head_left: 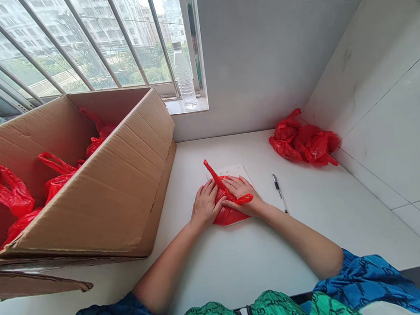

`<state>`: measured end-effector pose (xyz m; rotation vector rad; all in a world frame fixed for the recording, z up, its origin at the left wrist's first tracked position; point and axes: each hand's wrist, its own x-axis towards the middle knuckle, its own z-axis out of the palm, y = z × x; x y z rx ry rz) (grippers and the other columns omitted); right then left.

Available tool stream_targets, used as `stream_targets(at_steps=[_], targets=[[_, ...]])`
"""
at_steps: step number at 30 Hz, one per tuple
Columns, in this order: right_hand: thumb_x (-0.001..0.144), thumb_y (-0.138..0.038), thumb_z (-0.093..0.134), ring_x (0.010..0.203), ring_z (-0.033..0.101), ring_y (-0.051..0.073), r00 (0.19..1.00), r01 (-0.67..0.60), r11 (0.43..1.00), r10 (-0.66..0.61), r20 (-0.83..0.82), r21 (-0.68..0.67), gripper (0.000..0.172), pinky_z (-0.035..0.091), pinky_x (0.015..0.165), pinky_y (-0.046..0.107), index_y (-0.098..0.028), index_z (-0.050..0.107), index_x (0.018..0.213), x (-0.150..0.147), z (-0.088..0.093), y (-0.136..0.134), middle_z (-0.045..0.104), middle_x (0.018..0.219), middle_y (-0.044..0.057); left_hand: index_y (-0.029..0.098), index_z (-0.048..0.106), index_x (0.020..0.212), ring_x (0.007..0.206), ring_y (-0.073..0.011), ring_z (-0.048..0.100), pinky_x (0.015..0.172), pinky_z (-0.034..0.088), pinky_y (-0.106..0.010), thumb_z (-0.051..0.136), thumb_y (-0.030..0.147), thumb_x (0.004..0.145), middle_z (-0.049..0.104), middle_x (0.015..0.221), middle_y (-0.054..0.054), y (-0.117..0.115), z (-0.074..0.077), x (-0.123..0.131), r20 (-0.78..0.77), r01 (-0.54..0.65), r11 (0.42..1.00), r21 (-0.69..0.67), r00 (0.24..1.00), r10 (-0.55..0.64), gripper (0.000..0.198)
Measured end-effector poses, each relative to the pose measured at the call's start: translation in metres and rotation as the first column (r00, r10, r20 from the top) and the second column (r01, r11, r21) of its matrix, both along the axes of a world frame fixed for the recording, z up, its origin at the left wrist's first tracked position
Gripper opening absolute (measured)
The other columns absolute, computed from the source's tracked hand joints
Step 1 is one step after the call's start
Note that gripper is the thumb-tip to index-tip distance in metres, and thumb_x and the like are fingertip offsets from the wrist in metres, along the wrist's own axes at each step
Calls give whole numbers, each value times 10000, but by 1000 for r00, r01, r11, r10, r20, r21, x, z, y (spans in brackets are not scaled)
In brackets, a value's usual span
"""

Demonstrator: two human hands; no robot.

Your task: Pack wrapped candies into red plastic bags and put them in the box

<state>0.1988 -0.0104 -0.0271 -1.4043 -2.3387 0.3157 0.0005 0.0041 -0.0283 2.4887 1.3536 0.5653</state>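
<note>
A knotted red plastic bag [229, 216] lies in front of me on a white sheet or booklet [246, 173], its two handle ends sticking up and to the side. My left hand [206, 204] presses on the bag's left side, fingers stretched out. From the right, my right hand [247, 193] lies flat over the bag's top, and one handle loop crosses it near the thumb. The thumbs come close together at the knot. What is inside the bag is hidden.
A large open cardboard box [123, 169] with several red bags [11, 192] stands at left. A black-and-clear pen [279, 192] lies to the right. Crumpled red bags [303, 140] sit by the wall. A water bottle [184, 77] stands on the window sill [180, 107].
</note>
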Motion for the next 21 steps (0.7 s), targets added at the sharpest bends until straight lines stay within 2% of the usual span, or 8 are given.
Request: stream_targets(at_steps=[7,14,21], targets=[[963,-615,419,1487,282,265,1000,2,1000,-2,20,6,729,191,1228,529,-202,304,1552,0,1,0,412,1559,102,232,463,1456,1474,-262,308,1221,232,-486,427,451,990,432,1538,-81,0,-1,0,12,-1,1000,5,1000,1,516],[965,-634,389,1491,270,255,1000,8,1000,-8,10,-9,745,157,1240,506,-162,329,1538,0,1,-1,397,1568,93,215,454,1459,1475,-256,303,1221,227,-477,411,455,998,428,1541,-83,1,-3,0,-9,4,1000,12,1000,-4,522],[972,-590,411,1475,304,263,1000,-8,998,8,11,66,690,202,1224,520,-183,349,1526,-1,-9,-3,425,1552,98,229,486,1428,1468,-243,316,1221,231,-474,412,450,999,445,1530,-68,-4,-2,-2,11,-7,1000,21,1000,7,488]])
